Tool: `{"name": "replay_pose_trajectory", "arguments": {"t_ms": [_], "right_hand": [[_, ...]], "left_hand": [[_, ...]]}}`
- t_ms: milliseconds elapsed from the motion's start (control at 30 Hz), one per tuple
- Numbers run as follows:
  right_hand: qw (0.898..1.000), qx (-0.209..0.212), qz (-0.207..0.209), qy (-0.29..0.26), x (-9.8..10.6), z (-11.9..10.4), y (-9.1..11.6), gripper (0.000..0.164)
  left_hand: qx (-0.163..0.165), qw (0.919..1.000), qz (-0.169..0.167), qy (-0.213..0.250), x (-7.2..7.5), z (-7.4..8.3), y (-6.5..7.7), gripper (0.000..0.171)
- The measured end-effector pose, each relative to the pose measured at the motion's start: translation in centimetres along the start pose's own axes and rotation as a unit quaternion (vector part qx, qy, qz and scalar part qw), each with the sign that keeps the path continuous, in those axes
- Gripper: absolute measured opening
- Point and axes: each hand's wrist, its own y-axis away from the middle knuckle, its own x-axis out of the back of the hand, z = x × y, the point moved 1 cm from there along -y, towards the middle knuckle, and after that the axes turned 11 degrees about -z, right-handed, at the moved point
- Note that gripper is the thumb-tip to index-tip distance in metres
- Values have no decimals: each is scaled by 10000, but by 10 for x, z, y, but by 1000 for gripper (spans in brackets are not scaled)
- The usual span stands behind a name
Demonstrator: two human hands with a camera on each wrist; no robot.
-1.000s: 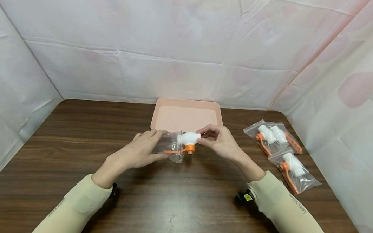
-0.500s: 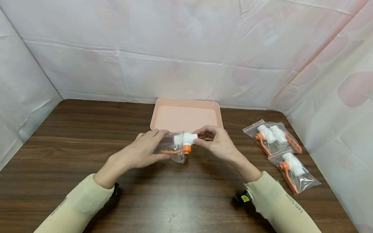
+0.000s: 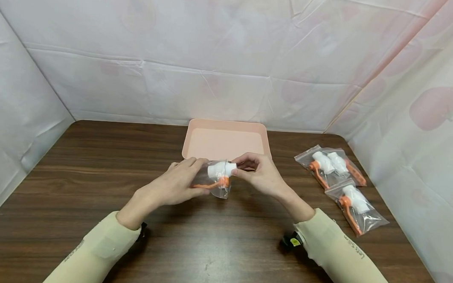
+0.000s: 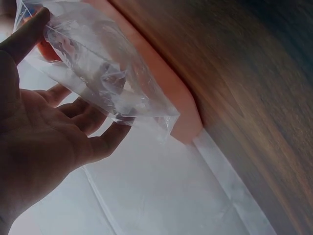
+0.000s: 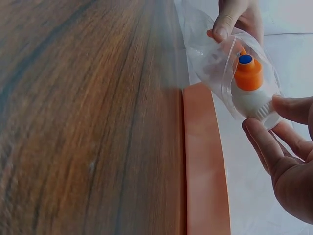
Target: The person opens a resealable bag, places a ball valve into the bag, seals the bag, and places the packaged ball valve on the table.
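A white plastic valve with an orange lever handle (image 3: 219, 170) lies mostly inside a clear plastic bag (image 3: 220, 193). My left hand (image 3: 176, 180) grips the bag, thumb on the near side and fingers behind. With thumb and fingertips, my right hand (image 3: 262, 174) pinches the valve's white end at the bag's mouth. In the right wrist view, the valve's orange cap (image 5: 249, 77) has a blue dot on top, and its ribbed white end sits between my right fingers. The left wrist view shows the bag's (image 4: 93, 63) crinkled lower corner sticking out past my left fingers.
A pink tray (image 3: 226, 143) stands at the back of the dark wooden table (image 3: 213, 243), just behind the hands. Several more bagged valves (image 3: 355, 201) lie at the right side. White curtains (image 3: 215, 64) enclose the table at the back and sides.
The valve has slid left, deeper into the bag; its orange cap, outside the bag before, is now within it. My right hand has moved slightly left with it, and the left hand slightly right.
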Motion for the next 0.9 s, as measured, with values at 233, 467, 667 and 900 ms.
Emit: {"name": "replay_pose_trajectory", "arguments": {"t_ms": [233,467,667,900], "right_hand": [[9999,51,21,104,-4,-4,-1,18],[9999,32,76,57,-7,-4,-1,18],[9998,114,162,-5,-10,-4,-2,18],[9995,196,254,-38,-13,-5,-4,16]], "left_hand": [[22,9999,-70,72,0,4,-2,66],[78,9998,-123,134,1,6,-5,64],[25,9999,-14,152,0,7,-6,61],[-17,9999,77,146,-2,9,-9,54]]}}
